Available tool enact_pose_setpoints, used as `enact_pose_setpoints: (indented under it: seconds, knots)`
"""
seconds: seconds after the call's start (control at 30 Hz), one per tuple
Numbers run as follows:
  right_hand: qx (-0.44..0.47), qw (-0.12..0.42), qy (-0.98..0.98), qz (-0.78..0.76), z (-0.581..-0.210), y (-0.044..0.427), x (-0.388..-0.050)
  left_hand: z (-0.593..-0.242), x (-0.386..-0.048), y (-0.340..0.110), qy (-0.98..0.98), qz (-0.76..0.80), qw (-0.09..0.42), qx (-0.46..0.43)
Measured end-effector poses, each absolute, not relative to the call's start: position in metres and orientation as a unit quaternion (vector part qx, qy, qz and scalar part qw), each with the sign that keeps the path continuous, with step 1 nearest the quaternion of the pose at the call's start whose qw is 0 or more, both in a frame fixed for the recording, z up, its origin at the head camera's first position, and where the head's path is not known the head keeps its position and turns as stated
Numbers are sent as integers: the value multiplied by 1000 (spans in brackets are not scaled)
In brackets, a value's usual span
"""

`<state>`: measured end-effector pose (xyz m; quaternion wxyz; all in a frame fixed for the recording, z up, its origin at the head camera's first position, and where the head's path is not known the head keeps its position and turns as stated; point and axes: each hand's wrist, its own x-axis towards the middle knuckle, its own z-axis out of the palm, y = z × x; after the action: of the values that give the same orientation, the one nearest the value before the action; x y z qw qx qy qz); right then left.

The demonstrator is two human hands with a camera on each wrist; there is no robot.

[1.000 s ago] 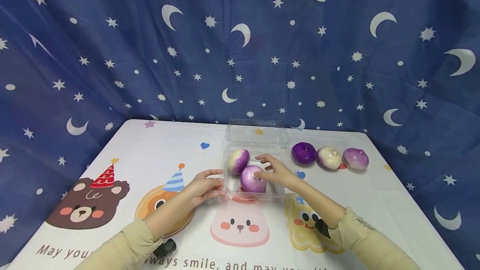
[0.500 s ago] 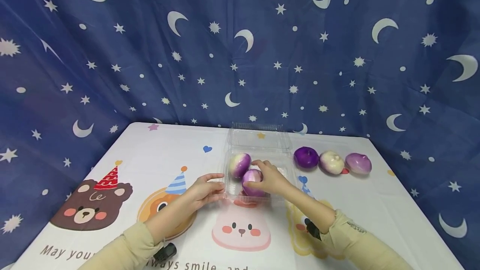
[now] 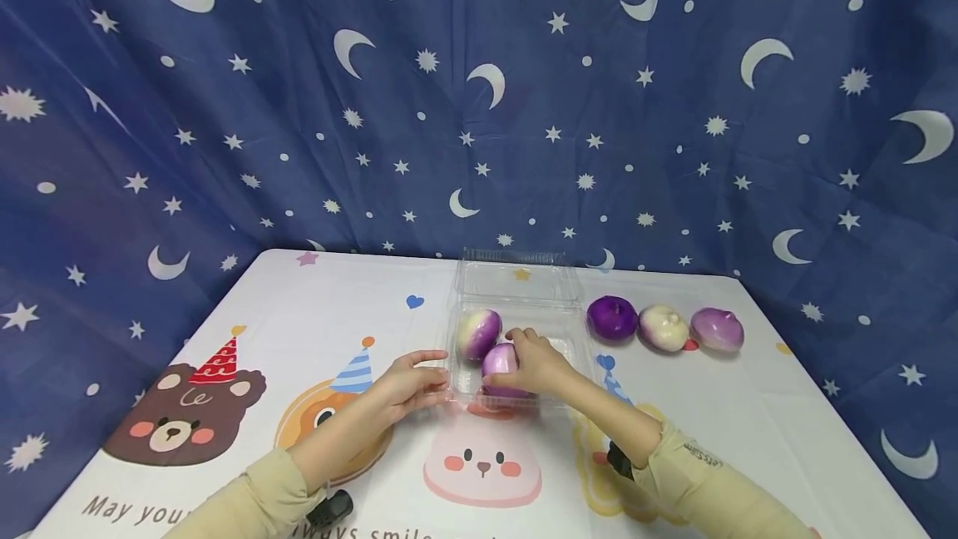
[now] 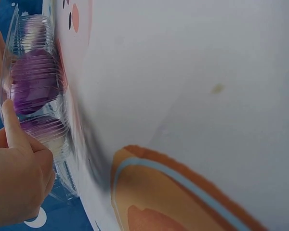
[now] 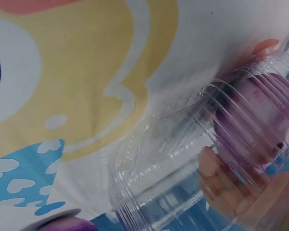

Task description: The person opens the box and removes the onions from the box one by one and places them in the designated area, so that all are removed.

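Note:
In the head view my right hand (image 3: 540,366) grips a purple onion (image 3: 500,364) inside a clear plastic clamshell container (image 3: 563,348). Thumb and fingers curve round its right side. Behind it to the left, in the same container, lies a purple-and-white onion (image 3: 479,334). My left hand (image 3: 407,387) holds the container's left side near the front corner. The left wrist view shows this left hand (image 4: 21,178) against the ribbed wall. Through the clear wall in the right wrist view, the held onion (image 5: 255,120) touches the right hand's fingers (image 5: 216,178).
Right of the container stand a dark purple onion (image 3: 612,319), a whitish onion (image 3: 664,328) and a light purple onion (image 3: 717,329) in a row. The container's open lid (image 3: 516,279) lies toward the back. A blue star-and-moon curtain (image 3: 479,106) hangs behind the printed tablecloth (image 3: 359,289).
My right hand has moved left and closed round the front onion in the container. The left hand keeps its place at the container's side. The head view has tilted slightly up.

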<state>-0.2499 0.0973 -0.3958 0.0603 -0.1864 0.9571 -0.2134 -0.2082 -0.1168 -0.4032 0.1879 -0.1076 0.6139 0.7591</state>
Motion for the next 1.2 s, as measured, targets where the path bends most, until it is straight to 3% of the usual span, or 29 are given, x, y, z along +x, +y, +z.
enact_pose_setpoints:
  seconds: [0.83, 1.2]
  knots:
    - [-202, 86, 941, -257, -393, 110, -248, -407, -209, -118, 622, 752, 195, -101]
    - [-201, 67, 923, -320, -390, 131, -244, -407, -209, -118, 621, 752, 196, -95]
